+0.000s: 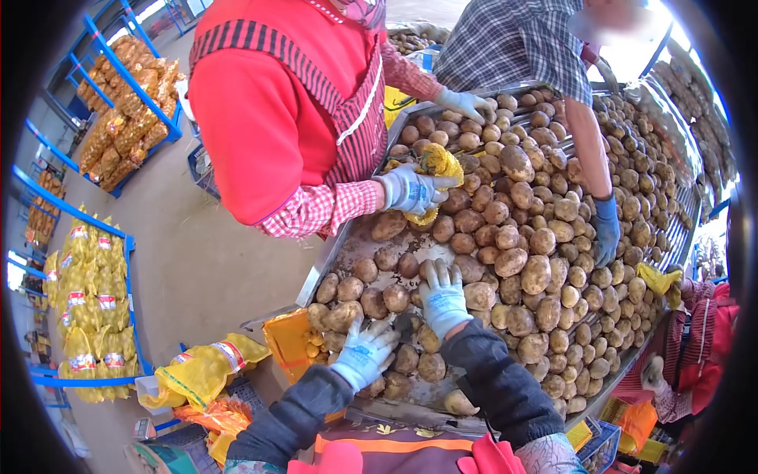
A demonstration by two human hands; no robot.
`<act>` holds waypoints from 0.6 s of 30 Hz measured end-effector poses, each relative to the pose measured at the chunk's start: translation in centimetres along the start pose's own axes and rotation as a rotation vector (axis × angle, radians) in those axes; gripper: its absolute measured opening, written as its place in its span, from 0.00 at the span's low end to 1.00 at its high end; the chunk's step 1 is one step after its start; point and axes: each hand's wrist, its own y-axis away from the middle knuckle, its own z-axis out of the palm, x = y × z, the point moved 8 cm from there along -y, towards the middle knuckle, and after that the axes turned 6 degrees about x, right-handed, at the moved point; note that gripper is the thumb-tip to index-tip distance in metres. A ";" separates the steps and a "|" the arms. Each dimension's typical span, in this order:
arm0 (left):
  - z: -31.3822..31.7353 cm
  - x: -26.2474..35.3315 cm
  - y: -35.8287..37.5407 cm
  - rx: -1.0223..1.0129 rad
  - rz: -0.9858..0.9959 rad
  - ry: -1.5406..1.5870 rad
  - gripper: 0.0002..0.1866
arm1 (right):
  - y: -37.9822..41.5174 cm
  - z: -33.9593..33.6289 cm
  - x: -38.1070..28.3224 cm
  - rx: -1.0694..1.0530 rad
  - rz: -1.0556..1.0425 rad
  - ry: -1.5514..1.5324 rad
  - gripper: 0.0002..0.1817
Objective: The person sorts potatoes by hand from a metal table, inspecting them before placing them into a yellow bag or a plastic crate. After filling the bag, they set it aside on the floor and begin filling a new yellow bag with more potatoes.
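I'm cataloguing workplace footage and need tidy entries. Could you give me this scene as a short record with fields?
Surface: metal table, heaped with potatoes
Left hand: gloved, fingers spread, over potatoes at the near end
Right hand: gloved, fingers extended among potatoes; palm hidden
Person in red: one gloved hand gripping yellow mesh
Person in checked shirt: gloved hand reaching down into the heap
Background: filled yellow net sacks within blue framing

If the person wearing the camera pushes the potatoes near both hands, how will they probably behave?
The potatoes will probably roll, perhaps unevenly, because they are rounded but not perfect balls. The bare metal surface beside them likely offers little to stop them. Their plump, unwrinkled outlines suggest they should stay stiff when lifted.
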 end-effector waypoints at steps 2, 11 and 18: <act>-1.0 1.0 2.0 0.020 0.016 0.028 0.14 | 0.0 0.1 0.2 -0.019 -0.019 -0.019 0.23; -6.9 6.1 4.1 0.251 -0.027 0.564 0.14 | 9.3 -7.4 1.7 -0.110 0.802 -1.547 0.26; -2.6 11.8 1.3 0.066 0.107 0.271 0.24 | 16.4 -9.8 -3.8 -0.315 1.180 -2.477 0.19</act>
